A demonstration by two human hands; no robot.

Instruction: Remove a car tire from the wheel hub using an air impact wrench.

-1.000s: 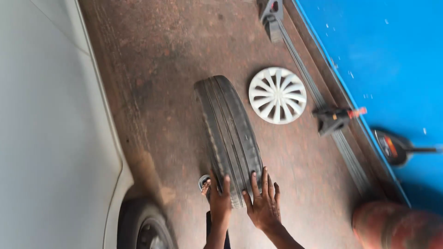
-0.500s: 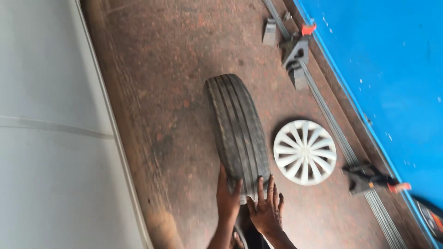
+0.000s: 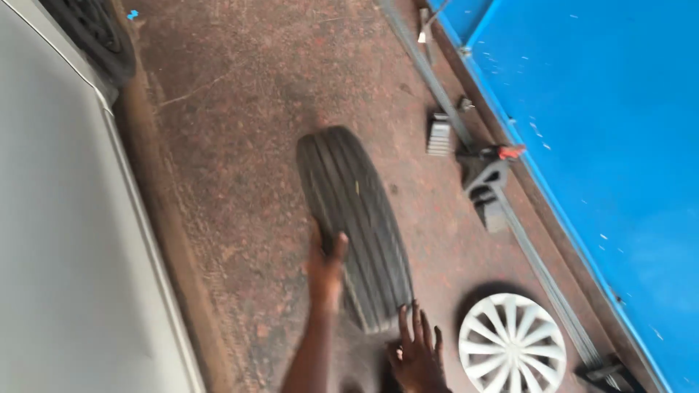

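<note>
tyre (image 3: pixel 354 218) upright, left hand (image 3: pixel 325 266) touching, right hand (image 3: pixel 417 356) near

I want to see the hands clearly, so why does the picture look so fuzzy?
In the head view, motion blur smears the left hand on the upright tyre and the right hand below it; the white hubcap and floor grain are soft too. Light is even daylight, with no glare on the blue wall.

white hubcap (image 3: pixel 512 343) on the floor (beside blue wall (image 3: pixel 604 138)); grey car (image 3: pixel 58 240).
</note>
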